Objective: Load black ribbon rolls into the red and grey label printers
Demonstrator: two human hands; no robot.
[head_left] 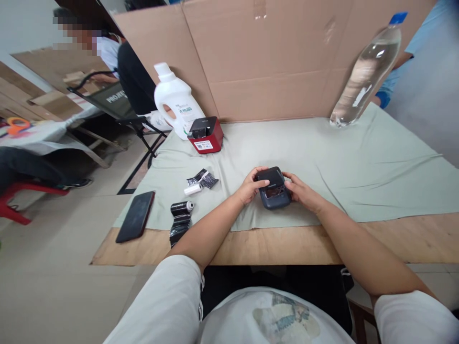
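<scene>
Between my two hands is a small dark blue device with a black lid, held just above the cloth near the table's front. My left hand grips its left side, the thumb lying over the top by the lid. On the other side, my right hand holds the right edge with curled fingers. A gap shows below the lid, but what sits inside is too small to make out. To the left lie a white roll, a crumpled black wrapper and a partly unrolled black strip on a spool.
A red box-shaped device stands beside a white jug. A dark phone lies at the left edge. Cardboard walls the back, with a tall water bottle at right. Another person sits beyond, left.
</scene>
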